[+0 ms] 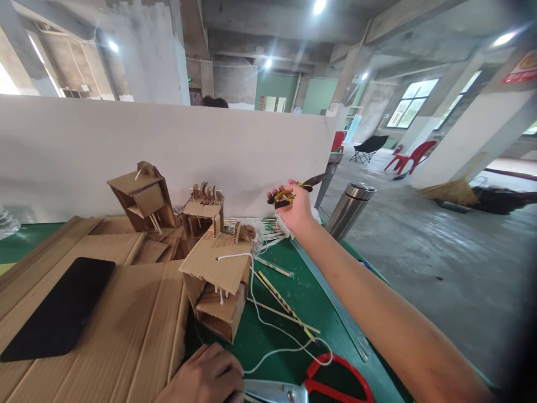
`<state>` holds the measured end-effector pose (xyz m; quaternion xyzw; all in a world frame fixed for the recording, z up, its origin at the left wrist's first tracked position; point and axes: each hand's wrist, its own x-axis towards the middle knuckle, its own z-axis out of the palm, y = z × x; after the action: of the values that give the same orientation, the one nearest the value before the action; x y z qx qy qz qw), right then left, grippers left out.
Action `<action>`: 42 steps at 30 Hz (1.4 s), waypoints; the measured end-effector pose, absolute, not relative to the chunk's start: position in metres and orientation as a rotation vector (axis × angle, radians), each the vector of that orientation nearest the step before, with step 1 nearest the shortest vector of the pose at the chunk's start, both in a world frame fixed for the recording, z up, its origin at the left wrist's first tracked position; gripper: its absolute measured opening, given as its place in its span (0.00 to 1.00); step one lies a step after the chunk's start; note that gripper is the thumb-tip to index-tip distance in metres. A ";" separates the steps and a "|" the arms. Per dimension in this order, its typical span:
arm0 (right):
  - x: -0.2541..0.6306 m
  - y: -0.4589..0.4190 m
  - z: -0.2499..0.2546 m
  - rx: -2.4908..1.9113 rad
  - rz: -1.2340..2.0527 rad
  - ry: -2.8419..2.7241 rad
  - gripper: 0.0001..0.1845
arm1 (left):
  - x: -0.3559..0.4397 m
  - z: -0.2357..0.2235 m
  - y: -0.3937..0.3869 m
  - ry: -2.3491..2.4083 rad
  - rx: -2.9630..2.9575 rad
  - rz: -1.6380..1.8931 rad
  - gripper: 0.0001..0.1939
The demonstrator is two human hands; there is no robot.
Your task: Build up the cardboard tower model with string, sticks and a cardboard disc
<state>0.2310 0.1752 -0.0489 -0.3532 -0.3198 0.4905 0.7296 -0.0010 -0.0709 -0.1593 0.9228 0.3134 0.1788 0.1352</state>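
Observation:
My right hand (298,210) is stretched far forward over the table's back right corner. Its fingers are closed round pliers (282,197) with black and yellow handles, the dark jaws pointing right. At the bottom edge, my left hand (205,376) rests low with curled fingers, and whatever they hold is hidden. Scissors (339,386) with red handles lie beside it, the blades reaching toward its fingers. In front of that hand stands a cardboard box model (218,257). A white string (268,322) comes out of its top and loops across the green table to the scissors.
Two more cardboard models (140,193) stand behind. A black phone-like slab (59,308) lies on flat cardboard (121,313) at left. Patterned sticks (285,302) and clear strips (335,305) lie on the green table (268,347). A steel flask (350,210) stands near the right edge; a white partition (168,134) rises behind.

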 end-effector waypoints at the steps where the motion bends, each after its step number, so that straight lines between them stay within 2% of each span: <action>1: 0.234 0.165 -0.049 -0.792 1.116 -0.698 0.17 | -0.001 -0.157 -0.072 0.922 2.643 0.499 0.08; 7: 0.253 0.095 -0.048 -0.975 1.270 -0.730 0.17 | 0.000 -0.154 -0.079 1.135 2.421 0.516 0.10; 13: 0.262 0.017 -0.034 -1.013 1.349 -0.806 0.22 | 0.002 -0.147 -0.083 1.220 2.293 0.515 0.12; 17: 0.263 -0.043 -0.035 -0.865 1.278 -0.823 0.28 | 0.000 -0.143 -0.085 1.146 2.260 0.575 0.11; 22: 0.252 -0.105 -0.062 -0.751 1.125 -0.725 0.31 | -0.003 -0.141 -0.091 1.062 2.243 0.669 0.12; 26: 0.225 -0.113 -0.092 -0.609 1.143 -0.668 0.28 | -0.002 -0.141 -0.094 1.030 2.259 0.693 0.12; 30: 0.193 -0.098 -0.116 -0.537 1.275 -0.604 0.32 | -0.002 -0.140 -0.094 1.067 2.290 0.672 0.12; 36: 0.179 -0.089 -0.139 -0.487 1.319 -0.576 0.25 | -0.001 -0.141 -0.093 1.105 2.347 0.586 0.12; 42: 0.182 -0.088 -0.145 -0.525 1.318 -0.431 0.29 | 0.000 -0.144 -0.094 1.115 2.384 0.521 0.10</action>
<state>0.1817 -0.0876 -0.1454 -0.2392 -0.1963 0.6004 0.7374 -0.0004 -0.0940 -0.1438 0.8654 0.4047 0.1890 0.2273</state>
